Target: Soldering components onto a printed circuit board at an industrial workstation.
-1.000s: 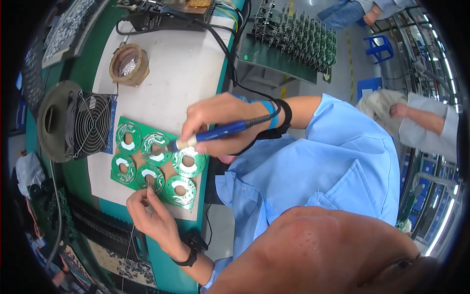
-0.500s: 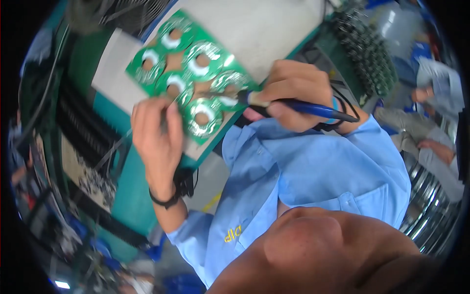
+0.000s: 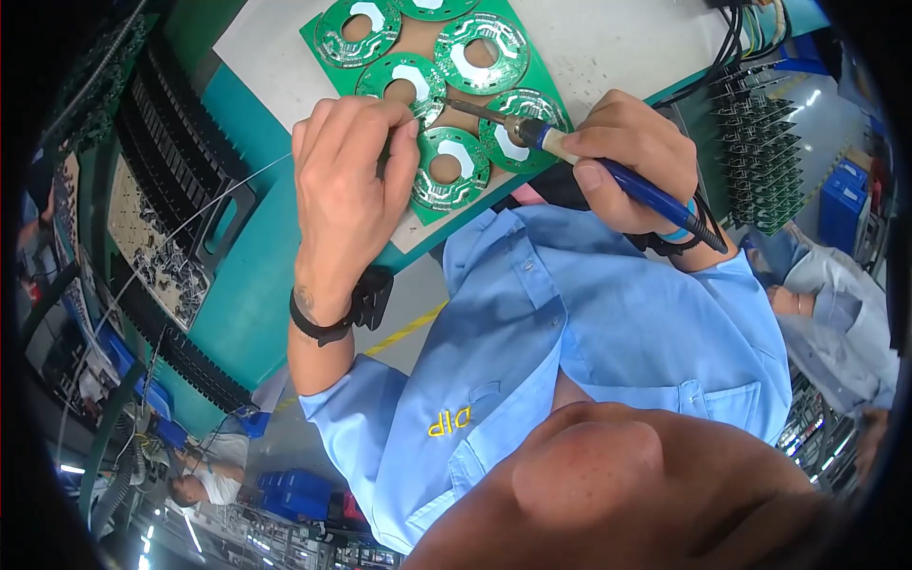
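A green circuit board panel (image 3: pixel 538 68) carries several ring-shaped boards with white patches around their central holes. My right hand (image 3: pixel 641 157) grips a soldering iron (image 3: pixel 646 190) by its blue and cream handle. The iron's metal tip points left, at the edge of a ring board (image 3: pixel 429 93) in the panel's middle. Close to that tip, my left hand (image 3: pixel 351 176) is closed in a pinch over the panel's left edge. Thin solder wire (image 3: pixel 237 183) runs up to this hand from the lower left; its end is hidden by the fingers.
Under the panel lies a white sheet (image 3: pixel 608 38) on a teal table (image 3: pixel 256 294). Black slotted racks (image 3: pixel 180 123) and a tray of small parts (image 3: pixel 171 271) are at left. Upright green boards (image 3: pixel 760 142) stand in rows at right, with a seated person (image 3: pixel 826 285) beyond.
The view has shifted, so the panel appears higher and farther right. My left hand has come in over the panel's edge, its fingertips nearer the iron's tip. My right hand keeps hold of the iron.
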Tool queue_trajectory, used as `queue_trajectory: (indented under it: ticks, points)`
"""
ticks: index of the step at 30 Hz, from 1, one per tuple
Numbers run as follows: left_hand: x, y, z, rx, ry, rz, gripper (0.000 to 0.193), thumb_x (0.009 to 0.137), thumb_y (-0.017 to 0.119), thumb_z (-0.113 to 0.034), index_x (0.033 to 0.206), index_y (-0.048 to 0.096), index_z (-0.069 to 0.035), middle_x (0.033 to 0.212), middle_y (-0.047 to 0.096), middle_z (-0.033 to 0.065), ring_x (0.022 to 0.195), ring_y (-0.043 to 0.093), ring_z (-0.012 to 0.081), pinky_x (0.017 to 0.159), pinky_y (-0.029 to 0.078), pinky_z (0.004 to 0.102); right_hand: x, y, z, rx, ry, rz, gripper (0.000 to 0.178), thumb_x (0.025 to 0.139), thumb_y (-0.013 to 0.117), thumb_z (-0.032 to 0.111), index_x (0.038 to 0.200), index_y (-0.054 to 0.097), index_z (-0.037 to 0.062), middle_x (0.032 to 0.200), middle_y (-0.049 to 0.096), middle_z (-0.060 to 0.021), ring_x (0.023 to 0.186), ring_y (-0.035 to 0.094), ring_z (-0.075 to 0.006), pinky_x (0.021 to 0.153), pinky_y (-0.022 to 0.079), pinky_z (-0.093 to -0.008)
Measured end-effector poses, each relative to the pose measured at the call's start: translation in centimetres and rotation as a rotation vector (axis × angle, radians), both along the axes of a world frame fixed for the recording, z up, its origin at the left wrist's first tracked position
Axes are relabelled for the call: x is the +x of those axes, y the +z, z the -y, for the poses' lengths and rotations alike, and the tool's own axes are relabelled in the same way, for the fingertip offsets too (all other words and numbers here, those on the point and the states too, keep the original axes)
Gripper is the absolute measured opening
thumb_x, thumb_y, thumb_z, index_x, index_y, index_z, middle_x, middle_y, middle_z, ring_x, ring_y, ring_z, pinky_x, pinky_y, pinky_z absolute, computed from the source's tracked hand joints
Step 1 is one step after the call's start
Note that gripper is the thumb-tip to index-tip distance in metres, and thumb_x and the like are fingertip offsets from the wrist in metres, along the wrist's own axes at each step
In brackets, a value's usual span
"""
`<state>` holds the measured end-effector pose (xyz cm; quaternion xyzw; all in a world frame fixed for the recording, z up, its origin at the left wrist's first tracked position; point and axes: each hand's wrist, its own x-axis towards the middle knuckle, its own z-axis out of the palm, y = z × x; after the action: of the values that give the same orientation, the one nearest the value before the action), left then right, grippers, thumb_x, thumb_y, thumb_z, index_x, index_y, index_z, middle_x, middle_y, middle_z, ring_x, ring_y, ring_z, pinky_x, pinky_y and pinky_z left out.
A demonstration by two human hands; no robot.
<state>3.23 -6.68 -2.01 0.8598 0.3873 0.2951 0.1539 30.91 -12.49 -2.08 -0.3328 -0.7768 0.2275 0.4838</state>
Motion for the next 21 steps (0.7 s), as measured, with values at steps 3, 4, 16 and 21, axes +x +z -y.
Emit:
queue_trajectory:
  ticks: [3, 4, 16, 21]
  points:
    - [0.16, -0.06, 0.00, 0.005, -0.007, 0.005, 0.017, 0.082, 0.078, -0.001, 0.095, 0.069, -0.007, 0.092, 0.068, 0.0049, 0.084, 0.061, 0.0243, 0.075, 0.041, 0.0369, 0.02, -0.10, -0.02, -0.013, 0.002, 0.017, 0.014, 0.092, 0.068, 0.001, 0.103, 0.066, -0.0070, 0.085, 0.069, -0.0188, 0.066, 0.062, -0.0276, 0.059, 0.050, -0.0357]
    - [0.21, -0.04, -0.01, 0.004, -0.007, 0.008, 0.018, 0.082, 0.078, -0.001, 0.096, 0.069, -0.007, 0.092, 0.068, 0.0049, 0.084, 0.061, 0.0242, 0.075, 0.041, 0.0369, 0.02, -0.13, -0.02, -0.014, 0.003, 0.017, 0.014, 0.092, 0.068, 0.001, 0.103, 0.066, -0.0070, 0.085, 0.069, -0.0188, 0.066, 0.062, -0.0276, 0.059, 0.050, -0.0357]
    - [0.27, -0.42, -0.13, -0.003, -0.010, -0.012, 0.017, 0.083, 0.077, -0.001, 0.097, 0.069, -0.007, 0.094, 0.068, 0.0048, 0.085, 0.062, 0.0249, 0.076, 0.042, 0.0369, -0.06, -0.16, -0.27, -0.013, 0.014, 0.017, 0.015, 0.091, 0.069, 0.002, 0.103, 0.067, -0.0069, 0.084, 0.069, -0.0185, 0.065, 0.062, -0.0274, 0.059, 0.051, -0.0358]
    - [0.22, -0.50, -0.17, -0.003, -0.015, -0.008, 0.017, 0.084, 0.077, -0.002, 0.098, 0.069, -0.007, 0.093, 0.067, 0.0051, 0.085, 0.061, 0.0250, 0.075, 0.042, 0.0374, -0.03, -0.09, -0.27, -0.007, 0.009, 0.028, 0.015, 0.091, 0.069, 0.002, 0.102, 0.067, -0.0070, 0.084, 0.068, -0.0182, 0.065, 0.062, -0.0271, 0.059, 0.050, -0.0356]
